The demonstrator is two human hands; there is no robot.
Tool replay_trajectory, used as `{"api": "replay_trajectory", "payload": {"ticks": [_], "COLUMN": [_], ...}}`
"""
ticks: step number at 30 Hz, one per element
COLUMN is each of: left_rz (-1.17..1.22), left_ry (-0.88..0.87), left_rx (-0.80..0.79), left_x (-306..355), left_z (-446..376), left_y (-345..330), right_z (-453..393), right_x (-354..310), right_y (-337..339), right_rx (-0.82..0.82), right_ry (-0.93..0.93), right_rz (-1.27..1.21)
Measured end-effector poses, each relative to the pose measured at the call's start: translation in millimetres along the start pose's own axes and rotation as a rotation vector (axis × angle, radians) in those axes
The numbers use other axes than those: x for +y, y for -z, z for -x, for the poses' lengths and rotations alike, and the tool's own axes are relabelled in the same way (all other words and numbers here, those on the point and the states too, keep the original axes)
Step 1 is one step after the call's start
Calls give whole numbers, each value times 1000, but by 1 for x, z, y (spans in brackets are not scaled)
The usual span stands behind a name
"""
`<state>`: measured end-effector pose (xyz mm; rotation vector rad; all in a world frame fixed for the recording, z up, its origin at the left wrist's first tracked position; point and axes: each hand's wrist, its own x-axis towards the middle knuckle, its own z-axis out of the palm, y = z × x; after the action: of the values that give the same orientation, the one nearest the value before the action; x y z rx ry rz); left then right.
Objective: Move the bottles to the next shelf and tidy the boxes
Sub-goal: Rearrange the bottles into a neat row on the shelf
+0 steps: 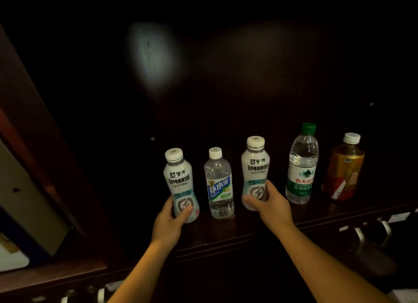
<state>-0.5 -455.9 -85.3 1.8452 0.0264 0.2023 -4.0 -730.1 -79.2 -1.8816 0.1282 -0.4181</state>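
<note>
Several bottles stand in a row on a dark wooden shelf (226,232). My left hand (168,219) grips the base of the leftmost white milky bottle (178,178). Beside it stands a clear bottle with a blue label (219,185), untouched. My right hand (269,203) grips the lower part of a second white bottle (254,169). To the right stand a clear water bottle with a green cap and label (302,164) and an amber tea bottle with a white cap (345,169).
The cabinet is very dark, with a dim light patch on its back panel (156,54). A wooden upright (45,130) bounds the shelf at left, and pale box-like shapes (24,201) show beyond it. Metal handles (373,232) sit below the shelf edge at right.
</note>
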Motion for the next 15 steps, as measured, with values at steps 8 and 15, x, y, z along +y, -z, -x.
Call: {"api": "replay_trajectory", "payload": {"ticks": [8, 15], "left_rz": [18, 8], "left_ry": [-8, -22], "left_rx": [-57, -51], "left_x": [4, 3], "left_z": [11, 13], "left_y": [-22, -26], "right_z": [7, 8], "right_x": [-5, -7], "right_y": [-6, -8], "right_rx": [-111, -118], "right_ry": [15, 47], "right_rz": [-43, -24]}}
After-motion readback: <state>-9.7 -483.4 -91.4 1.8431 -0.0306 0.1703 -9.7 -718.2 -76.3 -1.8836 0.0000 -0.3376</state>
